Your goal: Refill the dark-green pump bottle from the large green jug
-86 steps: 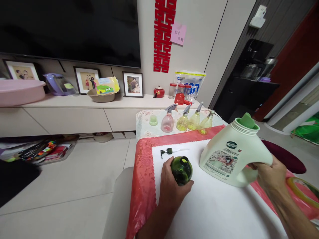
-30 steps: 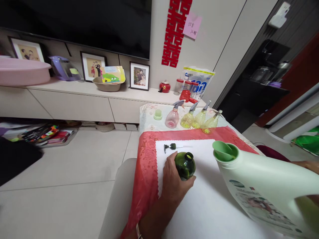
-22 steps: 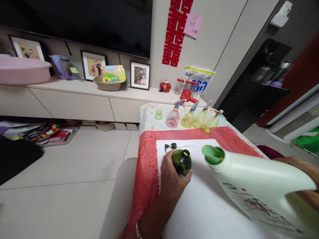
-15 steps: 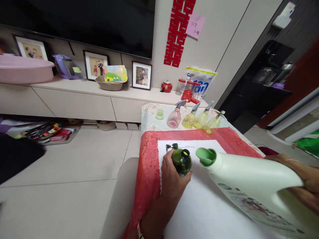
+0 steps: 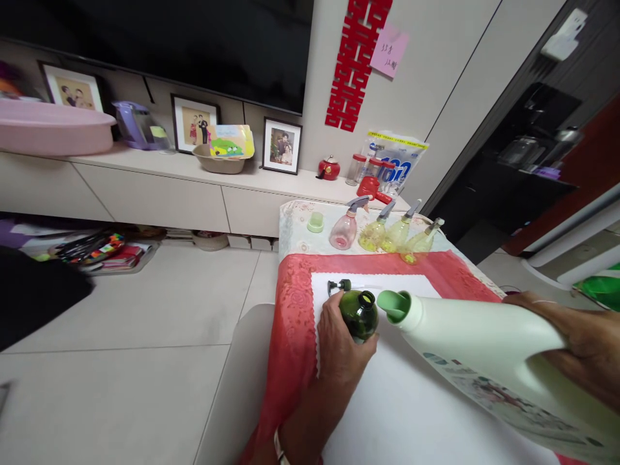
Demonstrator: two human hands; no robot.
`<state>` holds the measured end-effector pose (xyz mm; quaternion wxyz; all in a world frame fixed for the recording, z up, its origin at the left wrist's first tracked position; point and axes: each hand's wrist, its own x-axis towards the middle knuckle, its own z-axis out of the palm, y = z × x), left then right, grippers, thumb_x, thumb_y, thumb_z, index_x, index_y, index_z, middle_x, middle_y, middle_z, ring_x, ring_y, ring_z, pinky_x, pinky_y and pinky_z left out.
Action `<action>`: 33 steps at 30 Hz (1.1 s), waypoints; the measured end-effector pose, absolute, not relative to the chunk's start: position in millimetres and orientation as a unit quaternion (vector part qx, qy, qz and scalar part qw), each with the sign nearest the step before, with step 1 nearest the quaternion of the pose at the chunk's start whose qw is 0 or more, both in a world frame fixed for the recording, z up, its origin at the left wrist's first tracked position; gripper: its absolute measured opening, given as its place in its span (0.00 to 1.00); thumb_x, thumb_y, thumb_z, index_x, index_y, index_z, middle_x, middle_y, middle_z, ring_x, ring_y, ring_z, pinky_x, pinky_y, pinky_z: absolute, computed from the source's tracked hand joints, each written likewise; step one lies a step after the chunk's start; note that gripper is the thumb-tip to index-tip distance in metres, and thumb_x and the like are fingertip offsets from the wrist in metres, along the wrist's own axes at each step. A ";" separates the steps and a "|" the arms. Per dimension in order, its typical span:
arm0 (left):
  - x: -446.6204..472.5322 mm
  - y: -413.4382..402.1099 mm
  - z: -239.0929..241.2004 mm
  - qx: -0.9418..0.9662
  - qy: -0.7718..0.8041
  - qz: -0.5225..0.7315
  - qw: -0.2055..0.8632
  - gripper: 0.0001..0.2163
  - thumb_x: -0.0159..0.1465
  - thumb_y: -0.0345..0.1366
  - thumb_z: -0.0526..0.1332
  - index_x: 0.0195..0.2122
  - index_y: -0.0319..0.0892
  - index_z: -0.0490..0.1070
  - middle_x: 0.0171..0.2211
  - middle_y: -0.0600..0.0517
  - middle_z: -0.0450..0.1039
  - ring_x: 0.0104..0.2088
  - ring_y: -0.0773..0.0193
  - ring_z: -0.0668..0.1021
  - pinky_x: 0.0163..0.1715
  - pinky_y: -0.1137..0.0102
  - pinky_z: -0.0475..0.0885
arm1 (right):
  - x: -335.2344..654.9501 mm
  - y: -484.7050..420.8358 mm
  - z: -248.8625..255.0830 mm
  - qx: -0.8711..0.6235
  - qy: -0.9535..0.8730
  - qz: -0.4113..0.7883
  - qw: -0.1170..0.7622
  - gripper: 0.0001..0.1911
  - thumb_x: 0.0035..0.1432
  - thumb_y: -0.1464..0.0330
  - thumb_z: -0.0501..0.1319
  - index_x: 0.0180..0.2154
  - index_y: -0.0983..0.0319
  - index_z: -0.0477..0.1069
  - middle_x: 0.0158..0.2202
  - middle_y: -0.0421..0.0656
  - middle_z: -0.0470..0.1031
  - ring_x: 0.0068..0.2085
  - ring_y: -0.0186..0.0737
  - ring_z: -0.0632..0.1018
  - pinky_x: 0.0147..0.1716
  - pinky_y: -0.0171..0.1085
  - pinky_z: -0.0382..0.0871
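Observation:
My left hand [image 5: 341, 345] is wrapped round a dark green bottle [image 5: 357, 313] whose uncapped mouth faces up toward me. In my right hand [image 5: 581, 342] is the handle of a large pale green detergent jug [image 5: 484, 329], tipped to the left. The jug's green spout [image 5: 396, 305] is close beside the bottle's mouth, with a small gap between them. I see no liquid passing between the two. Behind the bottle, a dark pump head [image 5: 339, 285] with a clear tube lies on the white cloth [image 5: 402, 387].
A light green cap [image 5: 315, 223], a pink spray bottle [image 5: 343, 231] and several yellowish spray bottles [image 5: 394, 236] stand at the table's far end. Beyond is a low cabinet [image 5: 169, 190] with picture frames, a red jar [image 5: 329, 169] and a pink basin [image 5: 53, 132].
The jug has moved left, bringing its spout nearer to the bottle's mouth. My left hand still holds the bottle. The whole view has shifted slightly.

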<state>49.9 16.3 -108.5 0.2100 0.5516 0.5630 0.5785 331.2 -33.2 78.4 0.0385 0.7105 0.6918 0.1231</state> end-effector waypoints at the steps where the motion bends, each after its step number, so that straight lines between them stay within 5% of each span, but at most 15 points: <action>1: 50.1 16.4 -108.4 0.553 0.562 0.579 0.209 0.34 0.49 0.27 0.70 0.57 0.42 0.60 0.52 0.40 0.74 0.53 0.44 0.79 0.54 0.49 0.76 | 329.8 -32.3 79.8 0.712 0.690 0.119 0.053 0.27 0.52 0.63 0.53 0.54 0.42 0.72 0.41 0.37 0.82 0.35 0.48 0.82 0.28 0.38 0.69; 14: 48.9 17.1 -109.2 0.560 0.564 0.564 0.224 0.36 0.47 0.25 0.71 0.57 0.43 0.60 0.52 0.41 0.74 0.53 0.43 0.79 0.54 0.48 0.76 | 301.3 -15.7 97.0 0.726 0.669 0.129 0.094 0.23 0.46 0.65 0.54 0.45 0.43 0.74 0.28 0.33 0.77 0.27 0.40 0.77 0.24 0.36 0.63; 33: 48.8 16.8 -108.6 0.561 0.559 0.567 0.227 0.38 0.47 0.25 0.72 0.58 0.43 0.58 0.53 0.41 0.72 0.54 0.43 0.78 0.55 0.47 0.75 | 293.2 -9.8 105.5 0.714 0.674 0.147 0.118 0.22 0.47 0.67 0.57 0.45 0.45 0.74 0.27 0.33 0.77 0.25 0.41 0.77 0.21 0.35 0.61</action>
